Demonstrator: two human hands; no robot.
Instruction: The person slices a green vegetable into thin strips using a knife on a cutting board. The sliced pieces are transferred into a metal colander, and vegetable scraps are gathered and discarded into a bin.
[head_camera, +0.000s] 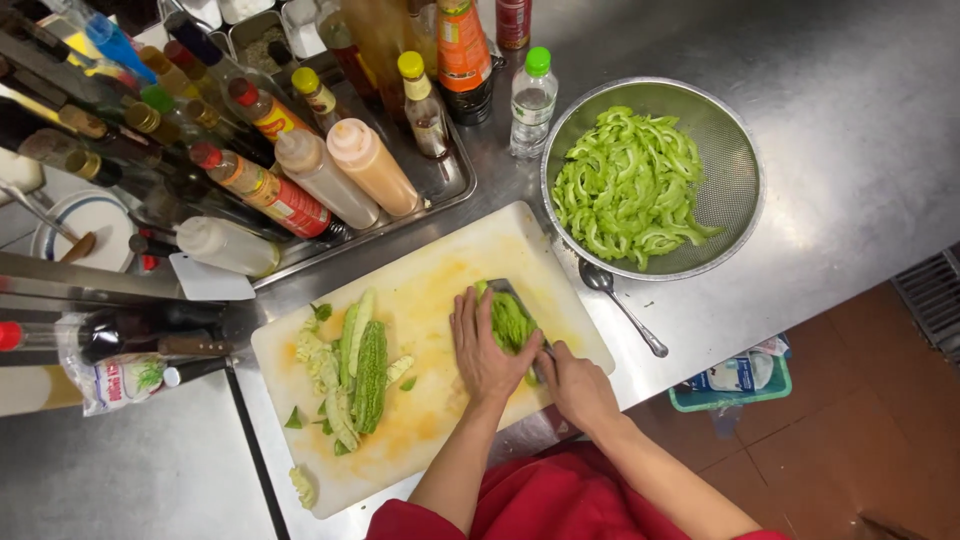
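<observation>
Bitter gourd half (511, 322) under flat left hand (483, 345) fingers; right hand (577, 385) fingers clenched around knife (520, 305).

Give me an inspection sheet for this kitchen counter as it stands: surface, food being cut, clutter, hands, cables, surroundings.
Surface: steel counter; stained white cutting board.
Job's things: sliced bitter gourd under knife; uncut gourd halves on board's left; colander holding slices.
Clutter: tray of sauce bottles, water bottle, spoon.
Hands: left hand presses on the gourd; right hand has its grip on the knife handle.
Cables: nothing seen.
Surroundings: tiled floor, green basket, floor drain.
</observation>
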